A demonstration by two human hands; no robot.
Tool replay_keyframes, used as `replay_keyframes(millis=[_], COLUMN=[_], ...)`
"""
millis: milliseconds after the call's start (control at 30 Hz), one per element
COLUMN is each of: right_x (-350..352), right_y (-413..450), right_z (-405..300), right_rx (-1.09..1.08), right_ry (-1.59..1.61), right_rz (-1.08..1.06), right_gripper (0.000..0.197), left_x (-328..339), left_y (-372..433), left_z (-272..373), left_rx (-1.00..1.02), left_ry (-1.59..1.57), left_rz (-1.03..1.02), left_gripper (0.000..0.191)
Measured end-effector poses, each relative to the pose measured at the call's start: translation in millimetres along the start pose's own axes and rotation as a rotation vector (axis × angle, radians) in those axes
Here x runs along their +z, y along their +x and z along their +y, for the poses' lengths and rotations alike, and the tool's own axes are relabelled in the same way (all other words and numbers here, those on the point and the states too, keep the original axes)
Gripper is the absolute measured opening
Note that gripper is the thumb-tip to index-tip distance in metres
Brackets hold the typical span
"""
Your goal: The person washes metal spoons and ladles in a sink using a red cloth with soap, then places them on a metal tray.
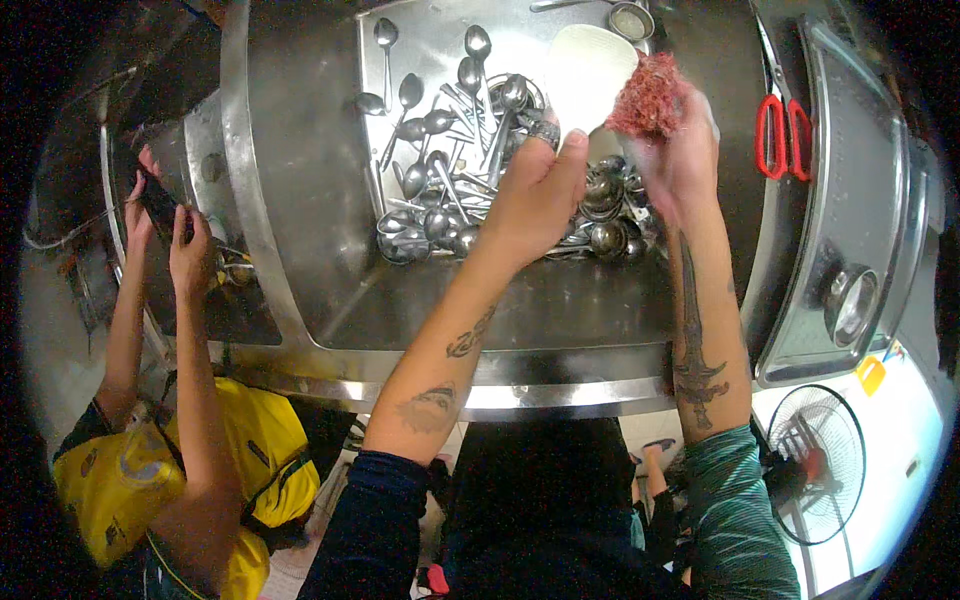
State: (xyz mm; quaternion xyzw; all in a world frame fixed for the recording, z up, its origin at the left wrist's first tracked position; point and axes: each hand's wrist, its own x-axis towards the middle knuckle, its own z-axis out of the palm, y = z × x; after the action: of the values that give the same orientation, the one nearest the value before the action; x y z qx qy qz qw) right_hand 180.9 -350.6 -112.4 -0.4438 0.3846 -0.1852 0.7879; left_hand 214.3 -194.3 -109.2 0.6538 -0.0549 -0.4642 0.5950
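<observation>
My left hand (541, 191) grips the handle end of a white flat rice paddle (592, 71), its broad blade pointing away from me. Beside the blade's right edge, my right hand (686, 142) holds a red mesh scouring pad (651, 96), with whitish suds on the skin. Under and around my hands, a metal tray (427, 45) in the steel sink bears many metal spoons (477, 41) and several ladles (607, 238), heaped in a loose pile. A small round strainer or cup (631, 21) lies at the tray's far right corner.
Red-handled scissors (782, 139) rest on the sink's right ledge. Farther right are a metal tray (787, 330) with a steel bowl (853, 306) and a standing fan (816, 465). At left, a co-worker in yellow holds a dark object (156, 199) over the adjoining basin. The sink's front rim (555, 394) crosses before me.
</observation>
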Motion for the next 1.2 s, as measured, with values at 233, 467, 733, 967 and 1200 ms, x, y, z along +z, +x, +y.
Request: replay_keyframes(millis=[233, 467, 733, 967, 1200], right_x=[3, -6, -6, 24, 20], right_y=[-8, 0, -3, -24, -25], right_z=[-10, 2, 12, 18, -8], right_rx=[0.093, 0.303, -0.07, -0.31, -0.624], right_ry=[0.232, 0.82, 0.138, -0.356, -0.695], right_rz=[-0.269, -0.772, 0.107, -0.056, -0.029], right_gripper=[0.062, 0.052, 0.048, 0.031, 0.023], left_x=[11, -4, 19, 12, 12], left_y=[-9, -16, -7, -7, -14], left_z=[11, 17, 8, 0, -3], left_rx=[-0.172, -0.487, 0.308, 0.29, 0.208], left_ry=[-0.334, -0.891, 0.527, 0.559, 0.399], left_rz=[-0.287, -0.727, 0.174, 0.174, 0.085], left_gripper=[0.032, 0.037, 0.026, 0.025, 0.046])
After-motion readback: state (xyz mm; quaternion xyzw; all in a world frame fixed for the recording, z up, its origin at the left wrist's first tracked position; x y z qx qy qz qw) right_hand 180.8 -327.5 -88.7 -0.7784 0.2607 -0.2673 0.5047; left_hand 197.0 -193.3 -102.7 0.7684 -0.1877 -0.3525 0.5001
